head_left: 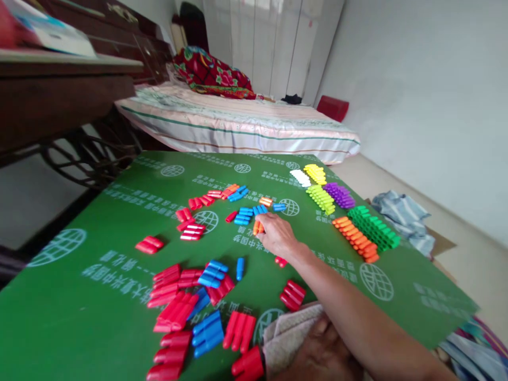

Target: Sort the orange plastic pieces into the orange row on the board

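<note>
Sorting caps by colour: right hand (pixel 278 235) pinching orange pieces (pixel 257 227) mid-worktop (pixel 119 211); far-right sorted rows (pixel 357 222) done, near red and blue clusters (pixel 198 312) remaining.

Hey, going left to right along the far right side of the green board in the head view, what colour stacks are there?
White stack → yellow stack → lime stack → purple stack → orange stack → green stack.

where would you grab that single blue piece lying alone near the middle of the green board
Pinch the single blue piece across its two long sides, coming straight down from above. It lies flat on the green board, pointing away from the person, with bare board either side, so fingers probably fit there.
</note>
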`<action>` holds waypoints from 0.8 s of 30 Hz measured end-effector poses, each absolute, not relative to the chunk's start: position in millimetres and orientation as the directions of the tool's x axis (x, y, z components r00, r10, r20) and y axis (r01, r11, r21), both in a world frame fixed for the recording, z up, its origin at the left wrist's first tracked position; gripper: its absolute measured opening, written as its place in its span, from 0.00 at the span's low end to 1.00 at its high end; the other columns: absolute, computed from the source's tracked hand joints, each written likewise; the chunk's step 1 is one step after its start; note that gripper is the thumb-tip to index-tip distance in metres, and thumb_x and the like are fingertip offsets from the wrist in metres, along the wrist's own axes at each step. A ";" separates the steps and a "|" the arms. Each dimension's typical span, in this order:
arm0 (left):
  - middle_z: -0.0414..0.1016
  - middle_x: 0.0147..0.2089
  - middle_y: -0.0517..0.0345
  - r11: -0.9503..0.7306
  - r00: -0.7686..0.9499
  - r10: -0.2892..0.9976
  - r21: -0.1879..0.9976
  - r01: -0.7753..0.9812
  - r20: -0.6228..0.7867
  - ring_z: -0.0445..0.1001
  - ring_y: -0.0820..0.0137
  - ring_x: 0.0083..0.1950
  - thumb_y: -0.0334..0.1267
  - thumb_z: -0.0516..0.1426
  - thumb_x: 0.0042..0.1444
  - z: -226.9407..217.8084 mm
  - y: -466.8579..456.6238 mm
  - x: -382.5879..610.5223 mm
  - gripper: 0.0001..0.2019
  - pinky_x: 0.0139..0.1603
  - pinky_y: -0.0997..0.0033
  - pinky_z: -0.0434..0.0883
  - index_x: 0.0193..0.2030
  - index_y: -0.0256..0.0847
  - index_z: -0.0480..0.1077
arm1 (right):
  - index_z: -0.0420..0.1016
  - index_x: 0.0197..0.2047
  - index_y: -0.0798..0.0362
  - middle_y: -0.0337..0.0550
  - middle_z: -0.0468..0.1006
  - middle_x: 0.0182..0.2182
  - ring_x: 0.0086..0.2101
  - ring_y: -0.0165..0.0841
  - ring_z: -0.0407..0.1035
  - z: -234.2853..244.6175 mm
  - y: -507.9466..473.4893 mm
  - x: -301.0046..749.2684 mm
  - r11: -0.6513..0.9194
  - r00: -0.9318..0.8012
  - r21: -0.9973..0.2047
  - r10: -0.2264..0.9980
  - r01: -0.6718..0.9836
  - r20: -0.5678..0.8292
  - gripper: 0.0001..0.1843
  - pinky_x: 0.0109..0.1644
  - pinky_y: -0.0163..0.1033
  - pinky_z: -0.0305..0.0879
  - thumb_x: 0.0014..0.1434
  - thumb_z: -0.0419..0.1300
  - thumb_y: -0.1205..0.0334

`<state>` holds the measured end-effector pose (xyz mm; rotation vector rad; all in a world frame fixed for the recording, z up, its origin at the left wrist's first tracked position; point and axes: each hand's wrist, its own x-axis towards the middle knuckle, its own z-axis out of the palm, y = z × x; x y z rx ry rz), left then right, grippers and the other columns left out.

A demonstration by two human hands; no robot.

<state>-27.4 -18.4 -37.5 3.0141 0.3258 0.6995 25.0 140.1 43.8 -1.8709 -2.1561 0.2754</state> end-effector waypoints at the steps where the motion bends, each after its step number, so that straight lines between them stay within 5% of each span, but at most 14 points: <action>1: 0.73 0.51 0.73 -0.983 0.861 0.184 0.065 0.174 0.473 0.65 0.73 0.60 0.43 0.50 0.64 -36.4 -16.5 -28.1 0.11 0.64 0.72 0.63 0.48 0.55 0.72 | 0.72 0.50 0.51 0.44 0.76 0.48 0.48 0.35 0.69 46.6 135.3 31.3 0.144 -0.116 -0.339 0.988 0.930 0.102 0.17 0.49 0.38 0.65 0.56 0.59 0.64; 6: 0.73 0.53 0.63 -0.980 0.737 0.164 0.020 0.199 0.656 0.68 0.70 0.55 0.47 0.48 0.64 -30.4 -11.0 -33.3 0.15 0.58 0.72 0.65 0.46 0.42 0.71 | 0.67 0.57 0.52 0.45 0.75 0.52 0.47 0.34 0.71 55.0 96.3 100.6 -0.019 0.087 -0.374 0.982 0.927 0.166 0.25 0.50 0.37 0.66 0.56 0.60 0.63; 12: 0.70 0.57 0.60 -0.987 0.852 0.144 0.007 0.163 0.504 0.65 0.68 0.58 0.48 0.48 0.63 -22.4 -10.7 -37.6 0.18 0.59 0.68 0.64 0.52 0.41 0.68 | 0.70 0.54 0.53 0.49 0.79 0.44 0.44 0.41 0.74 49.1 35.2 205.4 -0.388 0.488 -0.347 0.828 0.854 0.277 0.25 0.48 0.46 0.68 0.52 0.61 0.60; 24: 0.69 0.57 0.61 -0.984 0.829 0.154 0.007 0.179 0.538 0.61 0.69 0.60 0.50 0.50 0.62 -28.3 -7.8 -36.8 0.18 0.63 0.69 0.58 0.51 0.41 0.67 | 0.68 0.57 0.53 0.49 0.79 0.44 0.43 0.40 0.73 28.8 18.3 222.9 -0.487 0.563 -0.296 0.773 0.822 0.291 0.27 0.43 0.41 0.68 0.54 0.60 0.56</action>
